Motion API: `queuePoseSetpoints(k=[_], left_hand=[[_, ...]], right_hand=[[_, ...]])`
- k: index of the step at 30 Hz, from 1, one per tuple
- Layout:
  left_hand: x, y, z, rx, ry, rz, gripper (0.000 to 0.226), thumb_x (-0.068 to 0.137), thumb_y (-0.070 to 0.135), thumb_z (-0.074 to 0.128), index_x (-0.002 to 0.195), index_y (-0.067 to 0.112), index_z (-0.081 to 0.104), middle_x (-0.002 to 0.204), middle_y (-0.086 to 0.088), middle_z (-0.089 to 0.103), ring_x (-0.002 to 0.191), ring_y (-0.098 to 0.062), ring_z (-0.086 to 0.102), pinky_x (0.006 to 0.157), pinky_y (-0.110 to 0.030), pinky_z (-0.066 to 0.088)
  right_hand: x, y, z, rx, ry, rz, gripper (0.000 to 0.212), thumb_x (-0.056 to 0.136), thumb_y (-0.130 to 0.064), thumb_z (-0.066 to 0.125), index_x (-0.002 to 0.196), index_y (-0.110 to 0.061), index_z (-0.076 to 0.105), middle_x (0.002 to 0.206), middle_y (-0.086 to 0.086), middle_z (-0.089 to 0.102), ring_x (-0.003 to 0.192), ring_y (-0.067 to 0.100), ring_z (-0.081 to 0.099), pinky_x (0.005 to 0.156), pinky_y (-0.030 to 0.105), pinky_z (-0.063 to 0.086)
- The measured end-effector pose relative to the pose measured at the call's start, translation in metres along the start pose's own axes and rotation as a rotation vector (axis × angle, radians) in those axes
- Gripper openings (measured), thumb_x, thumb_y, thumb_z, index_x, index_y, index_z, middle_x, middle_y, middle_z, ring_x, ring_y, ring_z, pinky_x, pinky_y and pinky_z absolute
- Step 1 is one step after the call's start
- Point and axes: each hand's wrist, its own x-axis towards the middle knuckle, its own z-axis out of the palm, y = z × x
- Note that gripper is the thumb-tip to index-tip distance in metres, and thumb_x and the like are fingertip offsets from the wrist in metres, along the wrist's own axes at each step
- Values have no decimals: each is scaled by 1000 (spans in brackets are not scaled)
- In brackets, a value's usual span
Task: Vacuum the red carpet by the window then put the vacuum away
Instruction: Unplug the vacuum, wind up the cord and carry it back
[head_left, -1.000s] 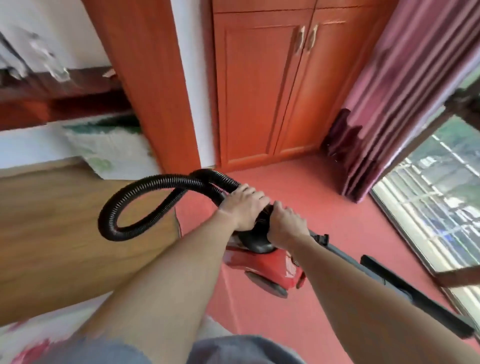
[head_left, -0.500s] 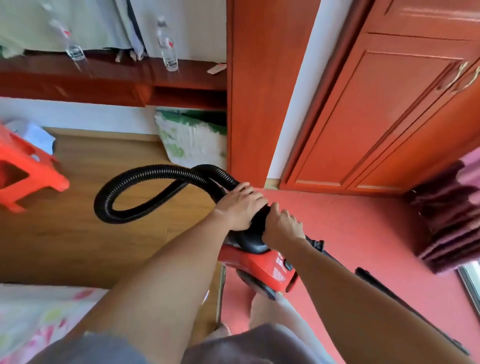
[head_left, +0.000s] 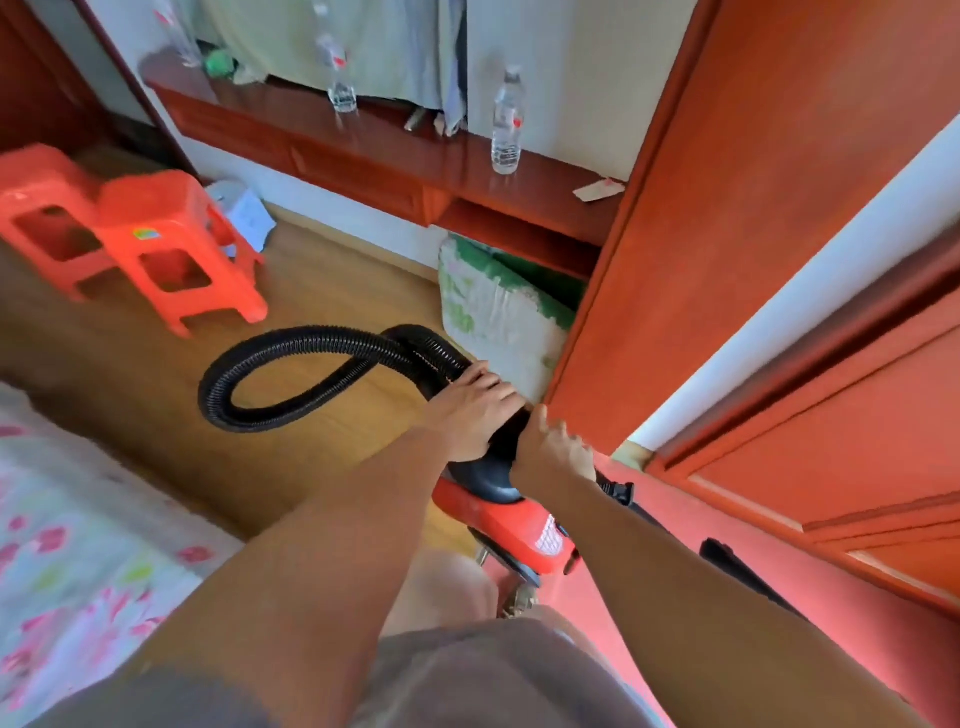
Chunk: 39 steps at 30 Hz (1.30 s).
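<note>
Head view: two hands side by side, both clamped on one red vacuum (head_left: 514, 525). The left hand (head_left: 472, 410) grips its single black hose (head_left: 291, 343) and the right hand (head_left: 553, 452) grips the top. The vacuum is below the hands, at the red carpet's (head_left: 691, 499) edge. Beyond the left hand stand two red stools (head_left: 171, 228), with three bottles (head_left: 506, 130) on the table (head_left: 363, 150).

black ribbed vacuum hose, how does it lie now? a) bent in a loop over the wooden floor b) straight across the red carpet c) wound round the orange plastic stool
A: the black ribbed vacuum hose bends in a loop over the wooden floor; the left hand grips its near end, the right hand holds the red canister vacuum by its black top.
</note>
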Motion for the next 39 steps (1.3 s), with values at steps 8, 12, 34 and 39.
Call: queuePoseSetpoints(k=[8,12,34,39], left_hand=[[0,-90,30,-82,-31,-168,61,83,15,68,139,17,44,139,0,49,133,-24,40,124,-46,7],[5,-152,49,-143,-51,-193,56,87,14,63,139,17,43,138,-1,49,132,-25,40,123,-47,8],[66,-579,75,-39,-56,-57,60,86,16,64,141,13,40,135,-4,49,131,-27,41,123,-52,4],[69,-652,86,-115,-110,-135,63,87,17,63,144,13,37,142,-6,45,135,-29,37,122,-56,5]], right_hand=[[77,-72,-2,-102,-66,-132,62,83,-26,68,132,-11,33,125,15,53,115,42,56,95,49,49],[127,-118,-3,-155,-100,-165,58,85,-25,65,131,-11,33,121,14,55,110,39,58,91,49,50],[414,-428,-38,-119,3,-72,52,86,-28,65,127,-14,37,118,11,57,108,35,59,90,49,50],[468,-486,-52,-168,-52,-115,51,85,-24,65,127,-15,37,122,10,57,113,34,58,93,47,47]])
